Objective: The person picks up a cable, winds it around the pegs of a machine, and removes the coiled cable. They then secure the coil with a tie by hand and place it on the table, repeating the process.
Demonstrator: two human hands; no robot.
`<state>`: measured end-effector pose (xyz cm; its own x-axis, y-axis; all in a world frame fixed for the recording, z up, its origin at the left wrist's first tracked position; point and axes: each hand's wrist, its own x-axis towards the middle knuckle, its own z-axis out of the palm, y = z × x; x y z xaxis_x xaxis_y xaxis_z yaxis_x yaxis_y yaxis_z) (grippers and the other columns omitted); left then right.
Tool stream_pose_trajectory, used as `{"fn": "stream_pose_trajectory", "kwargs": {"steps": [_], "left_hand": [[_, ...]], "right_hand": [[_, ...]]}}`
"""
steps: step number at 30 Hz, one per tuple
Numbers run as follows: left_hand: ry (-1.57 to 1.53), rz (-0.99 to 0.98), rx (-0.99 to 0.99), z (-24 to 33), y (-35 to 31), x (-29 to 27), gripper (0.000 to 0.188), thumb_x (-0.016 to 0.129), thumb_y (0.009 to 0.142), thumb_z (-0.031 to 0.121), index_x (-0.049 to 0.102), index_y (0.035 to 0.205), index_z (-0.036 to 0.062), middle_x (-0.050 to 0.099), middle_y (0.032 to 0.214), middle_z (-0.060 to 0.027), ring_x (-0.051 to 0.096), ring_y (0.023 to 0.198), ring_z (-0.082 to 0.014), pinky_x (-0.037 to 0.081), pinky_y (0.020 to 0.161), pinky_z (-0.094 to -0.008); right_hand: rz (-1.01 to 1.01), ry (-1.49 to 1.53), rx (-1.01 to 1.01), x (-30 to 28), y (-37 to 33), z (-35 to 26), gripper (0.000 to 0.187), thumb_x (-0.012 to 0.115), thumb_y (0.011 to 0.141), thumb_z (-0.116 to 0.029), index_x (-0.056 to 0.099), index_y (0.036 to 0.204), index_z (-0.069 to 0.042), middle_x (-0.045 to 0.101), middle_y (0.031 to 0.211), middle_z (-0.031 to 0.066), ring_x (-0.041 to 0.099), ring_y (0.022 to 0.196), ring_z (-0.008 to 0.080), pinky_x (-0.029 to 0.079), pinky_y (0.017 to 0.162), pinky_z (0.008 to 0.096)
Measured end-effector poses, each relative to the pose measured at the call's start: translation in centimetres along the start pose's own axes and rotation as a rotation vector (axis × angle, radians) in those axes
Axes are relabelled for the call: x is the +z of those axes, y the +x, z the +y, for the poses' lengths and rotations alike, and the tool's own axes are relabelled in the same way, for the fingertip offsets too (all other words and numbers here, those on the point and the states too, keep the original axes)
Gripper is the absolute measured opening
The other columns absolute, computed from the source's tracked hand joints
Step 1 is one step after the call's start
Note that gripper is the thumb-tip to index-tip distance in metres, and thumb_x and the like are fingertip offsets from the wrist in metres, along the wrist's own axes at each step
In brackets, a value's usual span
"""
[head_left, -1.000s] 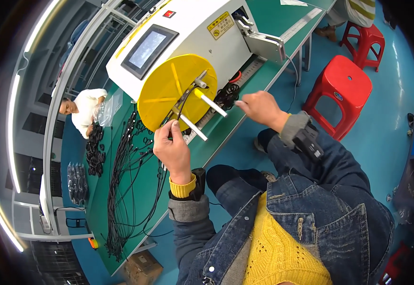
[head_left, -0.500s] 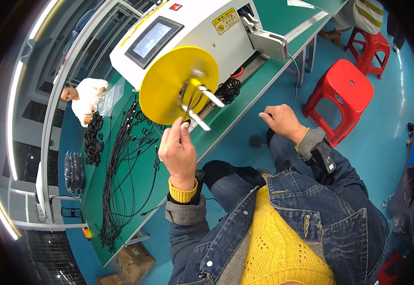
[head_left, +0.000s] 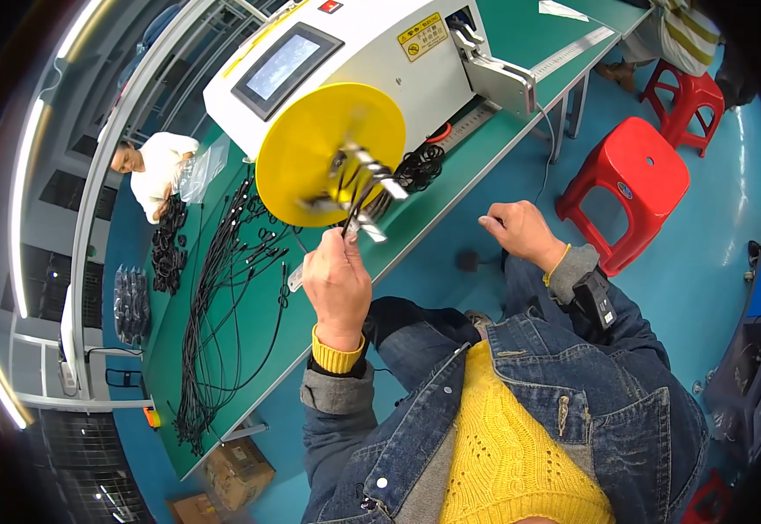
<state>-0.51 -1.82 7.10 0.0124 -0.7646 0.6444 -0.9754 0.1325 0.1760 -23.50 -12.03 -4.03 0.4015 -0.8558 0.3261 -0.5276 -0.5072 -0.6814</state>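
My left hand (head_left: 337, 297) pinches a black cable (head_left: 351, 214) between thumb and fingers, just below the yellow disc (head_left: 306, 131) of a white winding machine (head_left: 376, 83). The cable runs up to the metal prongs (head_left: 391, 185) on the disc's face, where black loops lie around them. The prongs are blurred by motion. Over my lap and away from the machine, my right hand (head_left: 524, 231) is closed with its fingers curled, and nothing shows in it.
Loose black cables (head_left: 214, 306) spread over the green table (head_left: 258, 375); coiled ones (head_left: 420, 166) lie under the machine. Across the table a person in white (head_left: 158, 170) handles a dark cable pile (head_left: 169, 249). Red stools (head_left: 633, 183) stand at right; cardboard boxes (head_left: 236, 472) are below the table.
Black cable has gathered around the prongs, which have turned. My left hand, still pinching the cable, has shifted slightly right. My right hand has curled its thumb in and dropped a little.
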Motion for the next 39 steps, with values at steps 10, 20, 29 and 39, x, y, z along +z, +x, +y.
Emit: {"fn": "stream_pose_trajectory", "kwargs": {"steps": [10,20,29,39], "left_hand": [[0.152,0.002,0.123,1.7,1.6,-0.7,0.010,0.054,0.084,0.015,0.052,0.082,0.0044,0.050,0.065,-0.0086,0.050,0.057,-0.0277,0.037,0.053,-0.0347],[0.198,0.102,0.069,3.1,2.5,-1.3,0.013,0.060,0.078,0.013,0.058,0.086,0.0028,0.051,0.076,-0.0077,0.052,0.069,-0.0251,0.041,0.056,-0.0345],[0.022,0.109,-0.021,3.6,1.6,-0.7,0.023,0.062,0.076,0.006,0.060,0.098,-0.0002,0.054,0.081,-0.0114,0.054,0.075,-0.0278,0.046,0.063,-0.0340],[-0.251,-0.021,-0.139,2.4,3.0,-1.9,0.024,0.062,0.077,0.010,0.060,0.100,0.0013,0.051,0.084,-0.0099,0.050,0.079,-0.0284,0.043,0.069,-0.0352]], "right_hand": [[0.237,0.419,-0.270,-1.5,3.7,-8.6,0.015,0.063,0.076,-0.014,0.058,0.079,0.000,0.056,0.061,0.0135,0.055,0.053,0.0245,0.044,0.051,0.0305],[-0.085,0.648,-0.033,-0.4,6.3,-10.4,0.025,0.068,0.075,-0.014,0.058,0.093,0.000,0.060,0.069,0.0105,0.056,0.055,0.0187,0.046,0.053,0.0254],[0.495,0.361,-0.481,1.0,5.7,-10.7,0.036,0.071,0.072,-0.013,0.055,0.101,-0.001,0.061,0.076,0.0125,0.059,0.059,0.0200,0.048,0.053,0.0260],[0.288,0.466,-0.382,-0.6,7.3,-10.0,0.032,0.073,0.071,-0.013,0.051,0.092,-0.002,0.061,0.073,0.0090,0.061,0.060,0.0164,0.048,0.052,0.0257]]}}
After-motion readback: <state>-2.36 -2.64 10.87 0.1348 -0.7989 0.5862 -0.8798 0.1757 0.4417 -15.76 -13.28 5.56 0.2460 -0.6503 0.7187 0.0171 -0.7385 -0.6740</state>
